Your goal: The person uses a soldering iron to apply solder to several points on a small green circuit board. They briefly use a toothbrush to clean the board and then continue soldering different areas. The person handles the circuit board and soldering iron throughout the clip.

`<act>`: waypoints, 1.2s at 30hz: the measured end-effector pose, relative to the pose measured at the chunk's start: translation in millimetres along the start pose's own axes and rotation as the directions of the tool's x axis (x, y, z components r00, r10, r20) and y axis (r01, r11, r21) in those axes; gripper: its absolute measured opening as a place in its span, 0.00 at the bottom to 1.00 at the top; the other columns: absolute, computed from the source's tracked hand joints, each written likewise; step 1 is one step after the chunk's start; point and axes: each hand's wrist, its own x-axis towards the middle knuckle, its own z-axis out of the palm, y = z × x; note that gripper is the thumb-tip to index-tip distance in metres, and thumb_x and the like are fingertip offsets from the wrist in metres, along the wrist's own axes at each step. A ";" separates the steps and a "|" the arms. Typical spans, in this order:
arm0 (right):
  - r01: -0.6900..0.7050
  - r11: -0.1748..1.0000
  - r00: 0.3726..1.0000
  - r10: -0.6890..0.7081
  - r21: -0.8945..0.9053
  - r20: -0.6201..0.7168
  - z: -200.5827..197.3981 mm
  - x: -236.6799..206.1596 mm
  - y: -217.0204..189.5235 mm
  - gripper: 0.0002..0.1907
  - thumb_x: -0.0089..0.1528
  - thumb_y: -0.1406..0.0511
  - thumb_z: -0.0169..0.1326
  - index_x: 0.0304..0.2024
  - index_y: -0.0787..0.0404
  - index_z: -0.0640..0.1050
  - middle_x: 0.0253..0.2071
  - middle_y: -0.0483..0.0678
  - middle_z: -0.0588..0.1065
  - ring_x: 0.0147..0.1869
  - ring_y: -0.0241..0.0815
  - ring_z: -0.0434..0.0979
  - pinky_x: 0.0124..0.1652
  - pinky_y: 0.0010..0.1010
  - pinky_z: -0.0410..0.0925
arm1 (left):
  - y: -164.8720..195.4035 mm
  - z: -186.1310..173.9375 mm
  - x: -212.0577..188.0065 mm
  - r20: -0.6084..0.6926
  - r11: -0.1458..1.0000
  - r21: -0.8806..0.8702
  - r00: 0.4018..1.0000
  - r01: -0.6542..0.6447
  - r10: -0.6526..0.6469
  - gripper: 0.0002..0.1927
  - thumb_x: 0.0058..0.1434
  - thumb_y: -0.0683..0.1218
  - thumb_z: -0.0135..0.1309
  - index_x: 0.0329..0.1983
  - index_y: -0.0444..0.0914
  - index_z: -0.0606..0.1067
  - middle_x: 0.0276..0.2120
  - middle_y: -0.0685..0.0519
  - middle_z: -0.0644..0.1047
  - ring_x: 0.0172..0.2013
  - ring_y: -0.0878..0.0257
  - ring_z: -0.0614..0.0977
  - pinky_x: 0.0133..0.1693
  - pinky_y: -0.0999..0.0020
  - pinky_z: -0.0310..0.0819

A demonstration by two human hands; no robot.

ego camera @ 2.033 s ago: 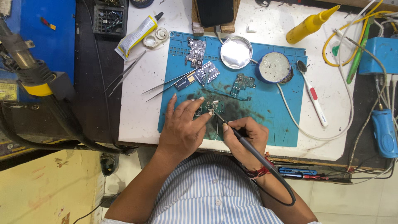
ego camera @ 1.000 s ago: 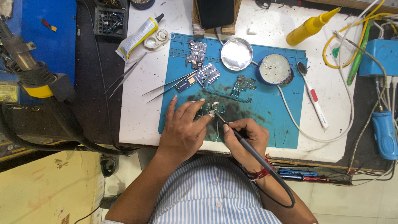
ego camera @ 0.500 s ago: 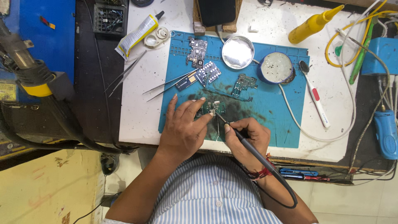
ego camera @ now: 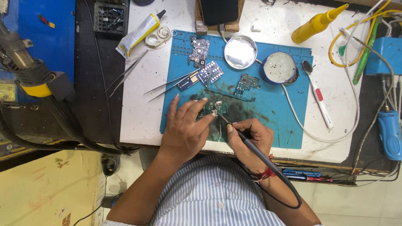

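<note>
My left hand (ego camera: 186, 125) presses down on a small green circuit board (ego camera: 216, 108) on the blue work mat (ego camera: 272, 113), fingers spread over its left side. My right hand (ego camera: 249, 136) grips a black soldering iron (ego camera: 247, 140) like a pen, its tip touching the board's right edge. The iron's black cable loops back past my right wrist. Part of the board is hidden under my left fingers.
Other small boards (ego camera: 199, 51) (ego camera: 247, 83) lie on the mat with two round tins (ego camera: 240, 51) (ego camera: 279, 67). Tweezers (ego camera: 167, 86), a glue tube (ego camera: 138, 34), a yellow squeeze bottle (ego camera: 316, 24), a white brush (ego camera: 318, 94) and tangled cables (ego camera: 368, 37) surround it. A hot-air gun (ego camera: 29, 71) stands left.
Both hands stay in place on the board; the soldering tip shifts only very slightly. The view drifts a little.
</note>
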 end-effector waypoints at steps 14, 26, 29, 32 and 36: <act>-0.008 1.000 1.000 0.007 0.018 0.026 1.1 2.2 -3.2 0.05 0.60 0.72 0.62 0.35 0.66 0.78 0.24 0.43 0.78 0.26 0.25 0.74 0.26 0.18 0.64 | 0.2 -2.5 2.6 0.014 1.000 -0.006 1.000 0.003 -0.003 0.14 0.59 0.45 0.61 0.49 0.45 0.81 0.60 0.50 0.72 0.61 0.55 0.72 0.71 0.42 0.52; -0.013 1.000 1.000 0.013 0.026 -0.008 0.4 0.1 -2.4 0.06 0.60 0.71 0.62 0.35 0.66 0.77 0.24 0.43 0.77 0.26 0.26 0.72 0.27 0.19 0.63 | 3.3 -5.8 7.3 0.004 1.000 0.002 1.000 -0.006 0.006 0.15 0.59 0.44 0.61 0.50 0.44 0.80 0.60 0.50 0.72 0.61 0.55 0.72 0.70 0.41 0.51; 0.021 1.000 1.000 -0.021 0.021 -0.011 0.6 -0.5 -4.5 0.06 0.61 0.71 0.62 0.35 0.66 0.77 0.25 0.43 0.77 0.27 0.26 0.74 0.26 0.20 0.64 | 18.4 -32.0 16.8 -0.099 0.994 -0.083 0.992 0.073 -0.081 0.13 0.59 0.45 0.60 0.48 0.43 0.80 0.59 0.51 0.73 0.62 0.56 0.71 0.71 0.39 0.44; 0.028 1.000 1.000 -0.028 0.005 -0.011 -2.9 -3.4 -6.8 0.06 0.60 0.70 0.63 0.35 0.65 0.78 0.22 0.43 0.76 0.24 0.26 0.72 0.25 0.21 0.63 | 36.4 -67.1 12.0 -0.346 0.952 -0.306 0.928 0.030 -0.140 0.13 0.59 0.45 0.60 0.47 0.42 0.79 0.58 0.52 0.74 0.63 0.56 0.72 0.70 0.38 0.41; 0.084 0.996 0.996 -0.083 -0.027 0.016 -10.5 -10.1 -7.5 0.06 0.60 0.69 0.63 0.35 0.65 0.78 0.21 0.43 0.75 0.23 0.27 0.72 0.24 0.22 0.62 | 59.4 -92.7 9.2 -0.693 0.694 -0.538 0.720 -0.478 -0.041 0.12 0.59 0.45 0.61 0.47 0.42 0.79 0.58 0.52 0.74 0.62 0.56 0.72 0.69 0.39 0.43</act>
